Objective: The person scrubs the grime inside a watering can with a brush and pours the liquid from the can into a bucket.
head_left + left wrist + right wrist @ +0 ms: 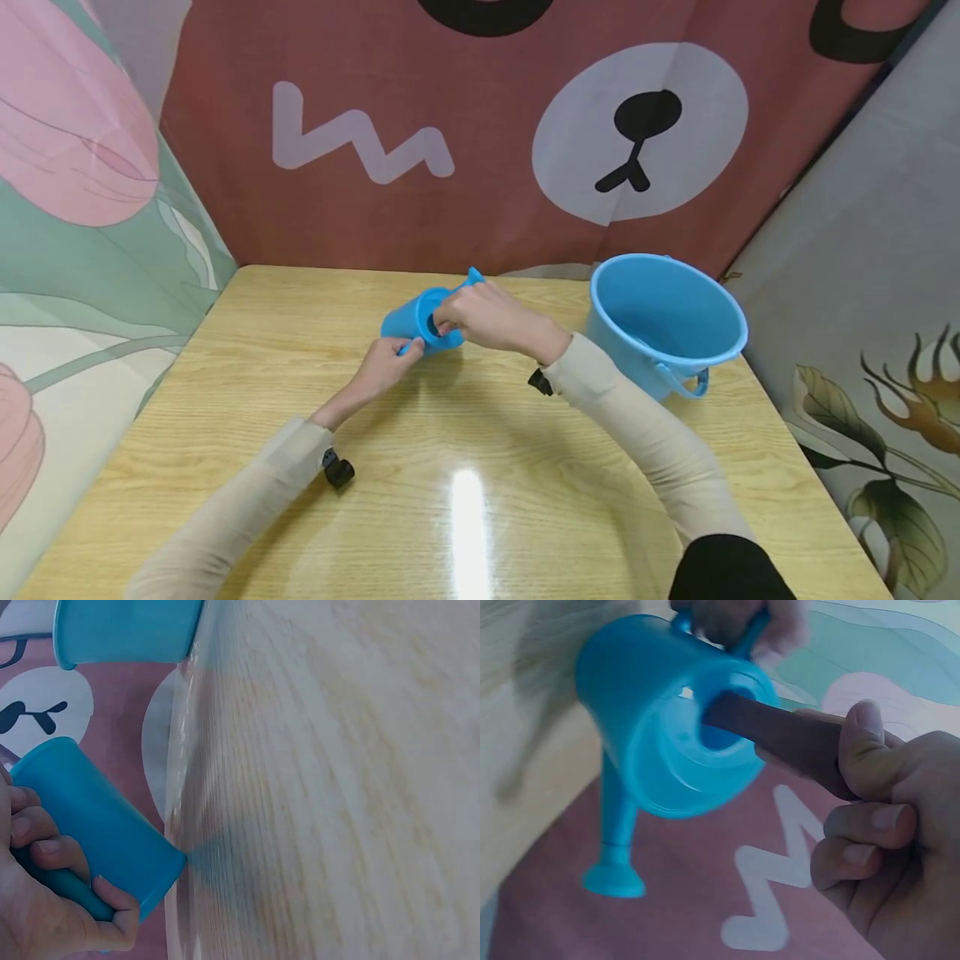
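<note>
A blue watering can [405, 322] is tipped on its side above the far part of the table. My left hand [381, 368] grips its handle; curled fingers [46, 832] show on that handle in the left wrist view. From the other side my right hand [498, 317] is at the can's mouth. Between its thumb and fingers it pinches a dark brown, elongated object [799, 739], whose far end is inside the round opening. What kind of object it is cannot be told. The spout, with its flared head [615, 879], points away from the left hand.
A large blue bucket [622, 343] with handles stands at the table's back right, beside the right forearm. The wooden table [420, 467] meets a brown bear-print cloth [495, 208] along its far edge. Printed cloths hang at both sides.
</note>
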The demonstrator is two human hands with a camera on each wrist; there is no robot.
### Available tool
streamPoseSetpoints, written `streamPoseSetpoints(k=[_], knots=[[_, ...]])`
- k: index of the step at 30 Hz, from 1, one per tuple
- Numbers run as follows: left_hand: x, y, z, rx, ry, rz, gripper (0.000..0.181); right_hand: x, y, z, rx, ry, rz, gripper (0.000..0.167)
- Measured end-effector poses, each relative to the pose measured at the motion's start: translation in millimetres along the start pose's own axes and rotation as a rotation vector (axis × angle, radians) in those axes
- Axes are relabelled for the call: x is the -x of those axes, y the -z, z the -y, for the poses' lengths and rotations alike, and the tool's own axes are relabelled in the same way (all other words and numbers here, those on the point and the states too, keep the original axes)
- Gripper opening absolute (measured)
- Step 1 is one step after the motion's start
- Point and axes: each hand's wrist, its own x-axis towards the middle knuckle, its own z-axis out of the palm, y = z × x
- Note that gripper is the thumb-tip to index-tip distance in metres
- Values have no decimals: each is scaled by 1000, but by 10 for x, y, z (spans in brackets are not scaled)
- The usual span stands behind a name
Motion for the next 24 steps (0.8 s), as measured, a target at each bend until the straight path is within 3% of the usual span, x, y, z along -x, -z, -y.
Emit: streamPoseSetpoints(k=[3,6,10,15,20,24], knots=[[-1,12,1,8,2,0,47,-13,-81,-34,27,19,18,39],[0,15,13,12,0,-2,47,-29,-145,-72,34,42,27,32],[-2,9,19,18,-6,6,47,-42,-68,-71,-39,31,22,24],[-1,17,12,19,-3,17,47,-54,28,-62,-108,-5,52,31],[-6,26,-1,9,2,9,47,-76,-76,-91,-106,-40,85,31],[-6,15,-5,30,3,7,47,-88,-58,-68,-70,-13,75,33]])
